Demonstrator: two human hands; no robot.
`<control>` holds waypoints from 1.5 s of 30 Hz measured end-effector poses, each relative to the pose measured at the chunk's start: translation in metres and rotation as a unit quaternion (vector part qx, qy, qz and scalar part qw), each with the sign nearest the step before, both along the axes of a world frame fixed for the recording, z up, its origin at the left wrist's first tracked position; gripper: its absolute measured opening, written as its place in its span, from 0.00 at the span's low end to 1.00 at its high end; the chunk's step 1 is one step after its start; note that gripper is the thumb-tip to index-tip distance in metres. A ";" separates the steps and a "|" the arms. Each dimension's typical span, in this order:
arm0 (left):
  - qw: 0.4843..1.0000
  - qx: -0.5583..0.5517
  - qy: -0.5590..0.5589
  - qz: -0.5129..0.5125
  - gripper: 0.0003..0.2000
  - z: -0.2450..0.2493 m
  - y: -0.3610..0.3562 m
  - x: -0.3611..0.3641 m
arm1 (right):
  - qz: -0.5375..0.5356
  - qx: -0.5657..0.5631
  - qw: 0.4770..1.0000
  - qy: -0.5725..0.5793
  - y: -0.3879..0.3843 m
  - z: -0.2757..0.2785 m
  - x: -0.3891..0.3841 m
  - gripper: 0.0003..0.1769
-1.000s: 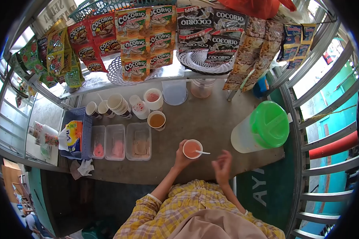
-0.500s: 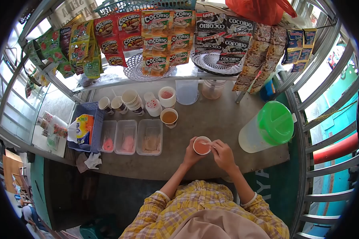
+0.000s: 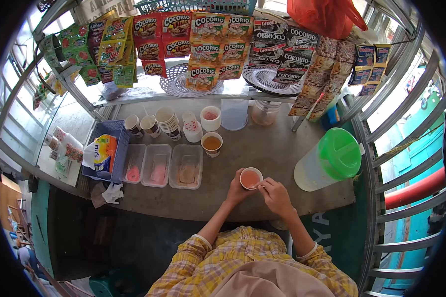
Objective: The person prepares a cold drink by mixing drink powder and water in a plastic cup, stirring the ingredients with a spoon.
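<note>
Fingers (image 3: 268,187): curled snugly round small white paper cup (image 3: 251,169) of pink drink (image 3: 250,178) on left hand (image 3: 237,191), bunched at rim on right hand (image 3: 277,197), can't tell on what. Held over grey-brown table (image 3: 267,153). Could slop if squeezed or stirred hard. Could hit green-lidded translucent plastic jug (image 3: 314,166) if swung right.

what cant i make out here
Head view:
Base of the round white cup of pink drink: hidden by its body and the left hand.
Whatever the right hand pinches: hidden by its fingers.
Top of red plastic bag: cut by upper edge.
Fine print on square black sachets: too small.
</note>
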State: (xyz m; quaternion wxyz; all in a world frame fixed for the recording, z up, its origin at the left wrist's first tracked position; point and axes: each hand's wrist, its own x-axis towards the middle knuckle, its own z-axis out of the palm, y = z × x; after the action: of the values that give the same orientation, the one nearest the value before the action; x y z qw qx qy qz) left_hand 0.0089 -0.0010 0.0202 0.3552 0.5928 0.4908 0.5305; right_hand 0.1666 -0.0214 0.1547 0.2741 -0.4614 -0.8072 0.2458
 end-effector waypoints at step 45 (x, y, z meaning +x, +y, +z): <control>1.000 -0.014 0.018 0.005 0.40 0.008 -0.002 0.001 | -0.034 0.002 0.998 0.044 0.009 -0.009 0.003 0.07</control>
State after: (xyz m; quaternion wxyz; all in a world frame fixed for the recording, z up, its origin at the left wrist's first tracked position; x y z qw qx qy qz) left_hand 0.0097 -0.0030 0.0287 0.3518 0.5952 0.5072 0.5145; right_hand 0.1691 -0.0129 0.1460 0.3183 -0.4770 -0.7786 0.2549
